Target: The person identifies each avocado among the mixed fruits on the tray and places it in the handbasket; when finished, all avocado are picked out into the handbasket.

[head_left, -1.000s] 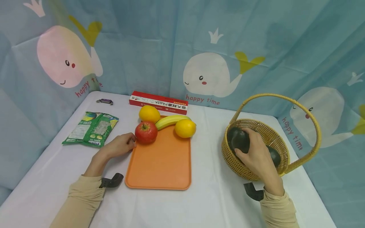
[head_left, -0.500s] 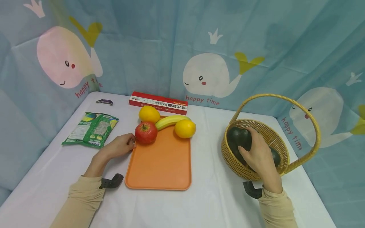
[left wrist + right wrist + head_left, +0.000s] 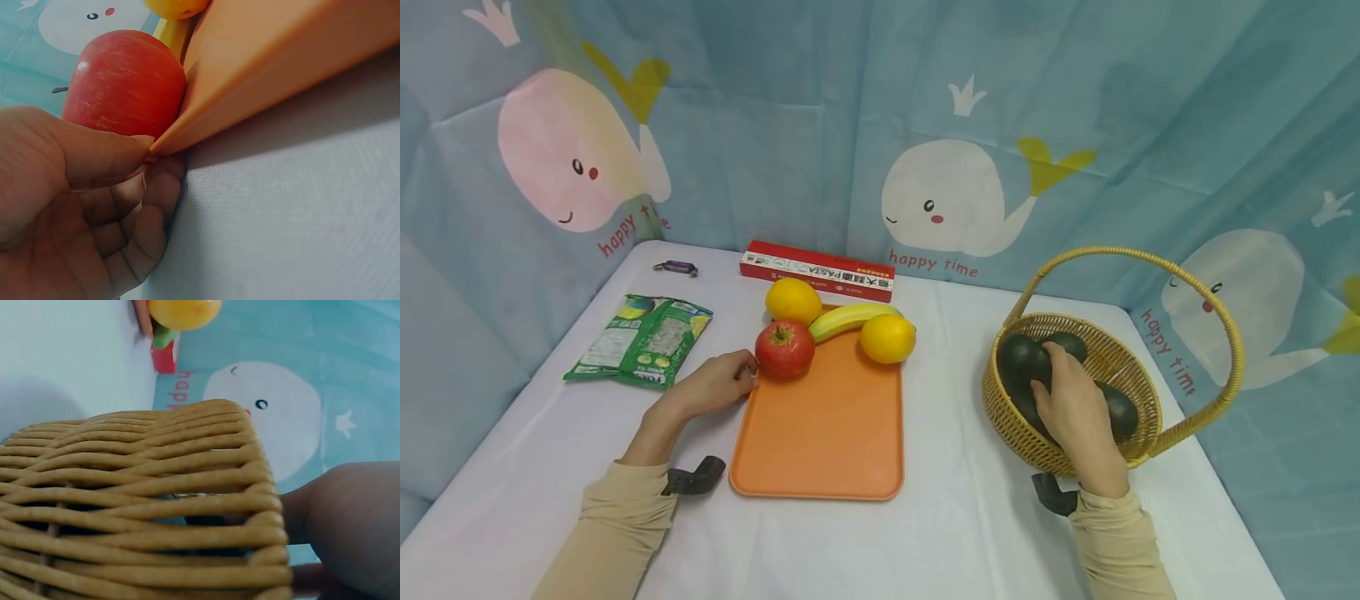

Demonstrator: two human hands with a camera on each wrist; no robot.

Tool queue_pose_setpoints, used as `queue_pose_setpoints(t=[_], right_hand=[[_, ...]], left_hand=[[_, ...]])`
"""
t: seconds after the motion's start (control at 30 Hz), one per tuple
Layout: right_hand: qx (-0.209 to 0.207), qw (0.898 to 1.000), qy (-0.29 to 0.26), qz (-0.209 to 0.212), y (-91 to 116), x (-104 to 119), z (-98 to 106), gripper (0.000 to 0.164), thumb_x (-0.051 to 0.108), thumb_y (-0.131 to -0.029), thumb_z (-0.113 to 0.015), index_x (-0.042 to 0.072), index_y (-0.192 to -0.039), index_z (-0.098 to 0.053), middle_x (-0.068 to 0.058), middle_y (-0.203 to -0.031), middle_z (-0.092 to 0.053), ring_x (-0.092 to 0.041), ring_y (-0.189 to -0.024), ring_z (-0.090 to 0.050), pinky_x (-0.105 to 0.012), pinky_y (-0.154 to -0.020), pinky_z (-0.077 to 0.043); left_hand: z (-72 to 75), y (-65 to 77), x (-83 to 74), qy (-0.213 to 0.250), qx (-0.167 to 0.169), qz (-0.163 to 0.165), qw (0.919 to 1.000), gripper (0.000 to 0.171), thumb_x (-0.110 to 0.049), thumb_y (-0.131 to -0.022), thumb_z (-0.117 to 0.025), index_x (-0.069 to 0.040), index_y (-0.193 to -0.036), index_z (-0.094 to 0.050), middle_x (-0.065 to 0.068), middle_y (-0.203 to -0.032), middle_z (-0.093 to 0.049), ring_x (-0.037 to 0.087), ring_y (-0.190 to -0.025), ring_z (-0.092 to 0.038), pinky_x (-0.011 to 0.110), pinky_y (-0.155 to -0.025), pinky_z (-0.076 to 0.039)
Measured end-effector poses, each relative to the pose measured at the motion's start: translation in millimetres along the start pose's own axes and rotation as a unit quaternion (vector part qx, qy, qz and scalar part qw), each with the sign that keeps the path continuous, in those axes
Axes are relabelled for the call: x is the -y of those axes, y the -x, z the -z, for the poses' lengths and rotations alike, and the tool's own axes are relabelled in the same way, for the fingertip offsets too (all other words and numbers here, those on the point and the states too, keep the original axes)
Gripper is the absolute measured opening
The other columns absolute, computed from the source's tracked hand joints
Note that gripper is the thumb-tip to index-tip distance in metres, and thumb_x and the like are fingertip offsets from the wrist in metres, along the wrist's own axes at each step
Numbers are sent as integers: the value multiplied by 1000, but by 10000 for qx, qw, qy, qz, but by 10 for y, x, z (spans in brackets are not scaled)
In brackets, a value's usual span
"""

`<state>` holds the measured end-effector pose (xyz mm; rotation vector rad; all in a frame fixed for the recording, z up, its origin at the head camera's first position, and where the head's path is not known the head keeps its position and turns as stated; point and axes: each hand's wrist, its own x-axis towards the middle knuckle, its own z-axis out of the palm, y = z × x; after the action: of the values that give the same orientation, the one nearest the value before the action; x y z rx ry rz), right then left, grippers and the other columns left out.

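Observation:
In the head view my left hand [image 3: 718,383] pinches the left rim of the orange tray [image 3: 820,433], thumb on top and fingers curled under it. Beside that thumb sits a red apple [image 3: 125,84]. My right hand [image 3: 1078,412] reaches into the wicker basket [image 3: 1007,417], among several dark green avocados [image 3: 1025,358]. Its index finger and thumb are at the right side of the nearest avocado; its other fingers are hidden, and I cannot tell whether they grip one. The basket wall [image 3: 156,487] covers most of the right wrist view.
On the tray's far end lie a banana [image 3: 850,317] and two yellow lemons [image 3: 887,338]. Behind stands a red pasta box [image 3: 817,271]. A green snack bag [image 3: 643,340] and a purple wrapped candy [image 3: 677,267] lie at left. The basket handle [image 3: 1234,350] arches over the right side.
My right hand has shifted slightly inside the basket, and the avocado at its fingertips has moved. Another avocado shows behind the fingers now. My left hand keeps its place on the tray.

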<state>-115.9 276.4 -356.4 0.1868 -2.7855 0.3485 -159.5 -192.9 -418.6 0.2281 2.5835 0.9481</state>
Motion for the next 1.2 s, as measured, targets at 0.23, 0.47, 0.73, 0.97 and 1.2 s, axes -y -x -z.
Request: queue_pose_setpoints(t=[0.23,0.47,0.73,0.97,1.2], right_hand=[[646,9965,502,-180,-1,70,40,49,7,-94,-59,4,-141,-47,-37,-131,-49,-56,-100,-58,-62,-74,-50],[363,9965,745,-47,16,63,33,51,6,-89,-65,-3,-135,-45,-34,-113,-60,-45,-73,-60,-52,-58,-49],[469,9972,586,14,41,29,23,59,2,-88,-66,3,-141,-41,-38,-114,-56,-36,-59,-57,-41,-45,-43],[554,9950,688,-474,38,38,80,49,12,-89,-69,-9,-122,-40,-19,-57,-55,-25,-39,-48,-34,-36,-35],[1004,9821,961,-1271,20,6,127,32,25,-95,-60,-6,-89,-58,-24,-61,-58,-38,-50,-56,-44,-40,-39]], left_hand=[[-6,6,-17,-21,-26,-44,10000,25,-15,-96,-54,3,-114,-53,7,-81,-56,17,-76,-51,29,-68,-42],[-15,-6,-21,-11,12,-135,9999,24,-13,-95,-54,3,-113,-54,6,-81,-55,17,-76,-51,30,-68,-42],[-5,-2,4,-64,-26,-121,9999,24,-13,-95,-53,4,-113,-54,6,-81,-56,17,-76,-52,30,-69,-42],[-14,11,3,-52,-2,-95,9999,24,-13,-95,-54,4,-112,-54,6,-80,-55,17,-75,-51,29,-67,-41],[-1,11,-19,-94,-29,-118,9999,24,-13,-95,-53,4,-113,-54,6,-81,-55,17,-76,-51,29,-68,-42]])
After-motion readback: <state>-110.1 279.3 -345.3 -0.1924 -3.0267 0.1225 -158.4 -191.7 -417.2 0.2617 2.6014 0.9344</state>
